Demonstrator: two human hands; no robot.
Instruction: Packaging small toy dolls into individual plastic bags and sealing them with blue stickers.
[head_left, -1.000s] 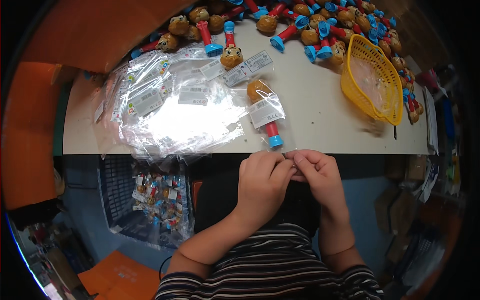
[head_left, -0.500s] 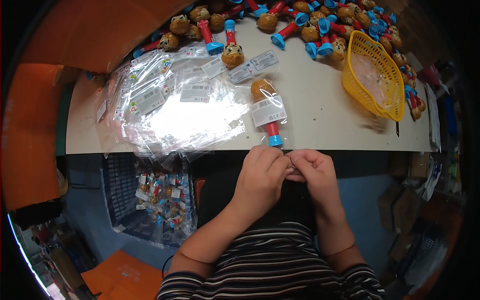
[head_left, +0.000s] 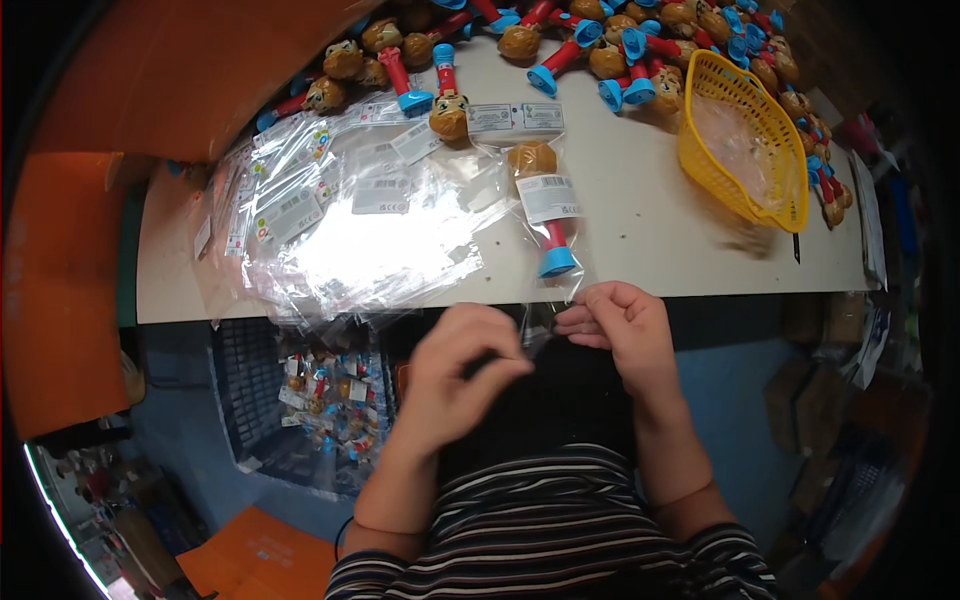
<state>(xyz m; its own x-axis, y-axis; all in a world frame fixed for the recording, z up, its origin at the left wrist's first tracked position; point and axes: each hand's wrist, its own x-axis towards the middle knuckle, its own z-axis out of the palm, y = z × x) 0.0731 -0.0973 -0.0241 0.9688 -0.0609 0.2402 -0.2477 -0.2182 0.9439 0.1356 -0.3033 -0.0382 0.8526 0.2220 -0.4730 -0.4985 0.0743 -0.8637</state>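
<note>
A clear plastic bag (head_left: 572, 238) lies near the front edge of the table, holding a red figure toy (head_left: 554, 233) with a brown head and a light blue base. A white printed label covers the toy's middle. The bag's lower end hangs over the table edge. At its right side, my right hand (head_left: 628, 328) is closed, thumb and fingertips pinching the film. My left hand (head_left: 462, 365) is apart from the bag, left of its lower end, slightly smeared, with the thumb stretched away from the curled fingers and nothing seen in it.
Flat clear bags with labels (head_left: 330, 230) are piled on the left of the table (head_left: 640, 265). Several loose figure toys (head_left: 448, 118) line its far side. A yellow basket (head_left: 690, 155) stands at the right. Below left, a blue crate (head_left: 235, 400) holds bagged toys.
My left hand has left the bag's end and moved left and down, its thumb spreading. My right hand stays at the bag. The view has shifted slightly.
</note>
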